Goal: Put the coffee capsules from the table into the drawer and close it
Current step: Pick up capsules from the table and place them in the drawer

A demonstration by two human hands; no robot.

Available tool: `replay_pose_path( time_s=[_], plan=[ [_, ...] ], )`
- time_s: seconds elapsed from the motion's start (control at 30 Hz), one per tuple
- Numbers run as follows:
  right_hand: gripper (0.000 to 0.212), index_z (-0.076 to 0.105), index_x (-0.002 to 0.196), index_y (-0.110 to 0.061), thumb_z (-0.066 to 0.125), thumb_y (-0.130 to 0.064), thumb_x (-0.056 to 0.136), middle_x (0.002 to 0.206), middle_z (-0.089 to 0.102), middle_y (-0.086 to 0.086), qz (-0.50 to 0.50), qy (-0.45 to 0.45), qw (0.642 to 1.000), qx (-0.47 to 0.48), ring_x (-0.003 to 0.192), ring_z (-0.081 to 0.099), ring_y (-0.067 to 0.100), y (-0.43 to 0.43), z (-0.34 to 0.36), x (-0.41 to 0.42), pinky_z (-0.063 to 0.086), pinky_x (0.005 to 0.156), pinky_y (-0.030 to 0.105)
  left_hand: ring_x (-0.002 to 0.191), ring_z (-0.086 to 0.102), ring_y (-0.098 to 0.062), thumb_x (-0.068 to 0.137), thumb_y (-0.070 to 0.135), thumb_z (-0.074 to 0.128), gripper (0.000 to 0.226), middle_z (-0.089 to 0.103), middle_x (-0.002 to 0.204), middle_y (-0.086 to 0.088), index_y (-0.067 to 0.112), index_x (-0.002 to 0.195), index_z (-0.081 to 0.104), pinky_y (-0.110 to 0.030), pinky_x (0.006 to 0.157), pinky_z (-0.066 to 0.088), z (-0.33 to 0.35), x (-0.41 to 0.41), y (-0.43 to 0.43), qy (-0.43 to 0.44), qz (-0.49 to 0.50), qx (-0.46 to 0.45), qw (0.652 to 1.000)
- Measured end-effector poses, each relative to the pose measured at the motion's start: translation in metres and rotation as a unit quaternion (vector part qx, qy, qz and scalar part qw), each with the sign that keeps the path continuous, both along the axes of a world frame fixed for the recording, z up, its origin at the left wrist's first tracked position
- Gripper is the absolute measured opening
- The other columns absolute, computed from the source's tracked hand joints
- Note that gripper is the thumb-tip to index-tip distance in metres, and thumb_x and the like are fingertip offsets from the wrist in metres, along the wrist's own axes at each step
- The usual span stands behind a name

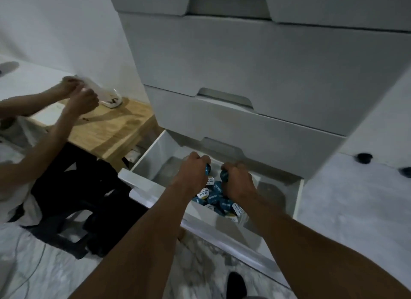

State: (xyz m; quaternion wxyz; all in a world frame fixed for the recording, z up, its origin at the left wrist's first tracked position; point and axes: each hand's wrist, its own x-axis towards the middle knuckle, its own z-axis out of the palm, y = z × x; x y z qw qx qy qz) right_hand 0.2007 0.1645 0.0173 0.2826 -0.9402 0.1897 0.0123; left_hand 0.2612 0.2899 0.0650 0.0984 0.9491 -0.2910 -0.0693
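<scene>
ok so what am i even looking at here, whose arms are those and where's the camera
There is no machine here. A person wears one wide-angle camera on the head, looking forward and down, so the two bare arms coming in from the bottom edge are that person's own. They reach into the open drawer of a white cabinet. The left hand grips a blue capsule and the right hand grips a second capsule, both just above a pile of coffee capsules lying in the drawer. To the left, another person's hands handle something white over a wooden table; I cannot tell what it is.
</scene>
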Motion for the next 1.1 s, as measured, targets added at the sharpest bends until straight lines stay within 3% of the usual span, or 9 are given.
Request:
replay_pose_path(
  time_s=[0.13, 0.3, 0.4, 0.6, 0.93, 1.1],
  plan=[
    [0.038, 0.057, 0.12, -0.019, 0.067, -0.013, 0.083, 0.117, 0.05, 0.015, -0.028, 0.014, 1.0, 0.0, 0.102, 0.059, 0.035, -0.003, -0.007, 0.01, 0.051, 0.087, 0.038, 0.102, 0.058, -0.027, 0.085, 0.016, 0.065, 0.042, 0.054, 0.122, -0.009, 0.02, 0.125, 0.054, -0.029, 0.086, 0.047, -0.015, 0.022, -0.012, 0.017, -0.054, 0.017, 0.998],
    [0.05, 0.054, 0.127, -0.015, 0.068, -0.011, 0.079, 0.123, 0.056, 0.015, -0.087, 0.022, 0.996, 0.006, 0.111, 0.057, 0.035, 0.0, -0.014, 0.016, 0.049, 0.095, 0.039, 0.106, 0.059, -0.03, 0.082, 0.021, 0.069, 0.048, 0.056, 0.121, -0.009, 0.017, 0.126, 0.05, -0.041, 0.09, 0.051, -0.032, 0.047, -0.022, 0.036, -0.137, 0.026, 0.99],
    [0.042, 0.057, 0.12, -0.011, 0.067, -0.009, 0.079, 0.119, 0.056, 0.014, -0.135, 0.032, 0.99, 0.001, 0.109, 0.057, 0.034, 0.009, -0.015, 0.017, 0.047, 0.094, 0.037, 0.109, 0.056, -0.029, 0.08, 0.019, 0.071, 0.047, 0.054, 0.121, -0.008, 0.014, 0.123, 0.052, -0.038, 0.093, 0.047, -0.04, 0.059, -0.02, 0.056, -0.18, 0.031, 0.982],
    [0.043, 0.056, 0.123, -0.012, 0.066, -0.009, 0.081, 0.117, 0.055, 0.013, -0.191, 0.04, 0.981, -0.008, 0.109, 0.056, 0.033, 0.02, -0.016, 0.021, 0.044, 0.091, 0.032, 0.118, 0.052, -0.026, 0.084, 0.017, 0.065, 0.047, 0.047, 0.131, -0.007, 0.013, 0.129, 0.051, -0.033, 0.095, 0.042, -0.051, 0.074, -0.014, 0.057, -0.252, 0.032, 0.965],
    [0.037, 0.058, 0.119, -0.009, 0.065, -0.01, 0.082, 0.114, 0.06, 0.014, -0.21, 0.068, 0.975, -0.027, 0.106, 0.058, 0.032, 0.021, -0.015, 0.032, 0.046, 0.089, 0.034, 0.11, 0.055, -0.026, 0.081, 0.01, 0.064, 0.04, 0.055, 0.119, -0.009, 0.011, 0.12, 0.057, -0.036, 0.089, 0.048, -0.061, 0.087, -0.024, 0.049, -0.297, 0.026, 0.953],
    [0.027, 0.059, 0.105, -0.011, 0.068, -0.015, 0.079, 0.102, 0.066, 0.013, -0.223, 0.069, 0.972, -0.04, 0.094, 0.063, 0.033, 0.016, -0.021, 0.034, 0.055, 0.082, 0.039, 0.107, 0.057, -0.027, 0.082, 0.016, 0.067, 0.041, 0.057, 0.116, -0.009, 0.012, 0.12, 0.056, -0.039, 0.09, 0.05, -0.067, 0.09, -0.028, 0.039, -0.296, 0.049, 0.953]
  ],
)
